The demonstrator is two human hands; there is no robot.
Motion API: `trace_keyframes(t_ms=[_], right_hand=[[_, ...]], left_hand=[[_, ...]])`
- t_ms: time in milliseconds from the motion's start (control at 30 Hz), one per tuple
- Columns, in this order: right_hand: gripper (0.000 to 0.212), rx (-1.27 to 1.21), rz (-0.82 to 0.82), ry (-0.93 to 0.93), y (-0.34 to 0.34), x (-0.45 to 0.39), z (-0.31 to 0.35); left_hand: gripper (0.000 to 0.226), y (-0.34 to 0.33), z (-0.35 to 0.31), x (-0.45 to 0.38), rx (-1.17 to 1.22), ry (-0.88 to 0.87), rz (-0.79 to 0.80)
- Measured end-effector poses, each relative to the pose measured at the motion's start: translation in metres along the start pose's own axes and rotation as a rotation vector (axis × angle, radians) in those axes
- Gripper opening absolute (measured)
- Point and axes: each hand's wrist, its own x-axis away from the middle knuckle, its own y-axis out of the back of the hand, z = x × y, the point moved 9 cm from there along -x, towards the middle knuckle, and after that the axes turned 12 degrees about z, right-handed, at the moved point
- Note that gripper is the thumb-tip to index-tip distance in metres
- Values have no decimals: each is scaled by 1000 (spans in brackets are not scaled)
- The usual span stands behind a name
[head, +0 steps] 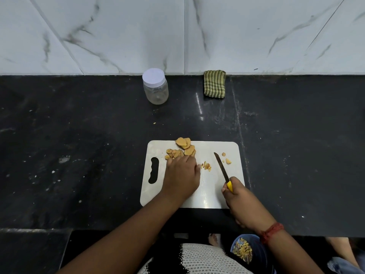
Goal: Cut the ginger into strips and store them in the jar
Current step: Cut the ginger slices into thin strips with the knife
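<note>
Lowest in the frame, a blue bin point(256, 252) holds scraps. Right hand point(235, 196) grips the yellow-handled knife point(223, 169) over the white cutting board point(213, 196). Left hand point(181, 175) lies on the ginger slices point(183, 148) at centre; whether it pinches one I cannot tell. Loose slices may slide toward the blade. The jar point(155, 87), upper centre, is capped.

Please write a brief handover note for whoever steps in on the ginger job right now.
Hands: the left hand rests on the ginger slices on the cutting board; the right hand grips the knife, its blade angled over the board.
Things: a few cut strips lie mid-board. The jar stands at the back of the counter, lid on, apparently empty.
Done: ginger sliced, first strips cut.
Left: cut the remaining slices, open the jar, fill it.
</note>
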Motion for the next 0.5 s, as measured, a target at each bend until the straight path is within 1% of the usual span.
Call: trace_keyframes(t_ms=[67, 133, 233, 300, 367, 500], right_hand=[[15, -13, -2, -6, 1, 0, -3], [15, -25, 3, -7, 0, 0, -4], [14, -30, 20, 0, -4, -2, -1], [15, -12, 36, 11, -8, -3, 5], [14, 9, 55, 24, -11, -5, 12], [15, 32, 80, 29, -15, -7, 19]], left_hand=[[16, 8, 20, 13, 56, 33, -89], [9, 15, 48, 27, 105, 116, -163], [7, 16, 82, 35, 156, 229, -175], [13, 12, 86, 33, 123, 211, -141], [22, 11, 79, 29, 78, 155, -127], [14, 13, 71, 21, 42, 144, -121]])
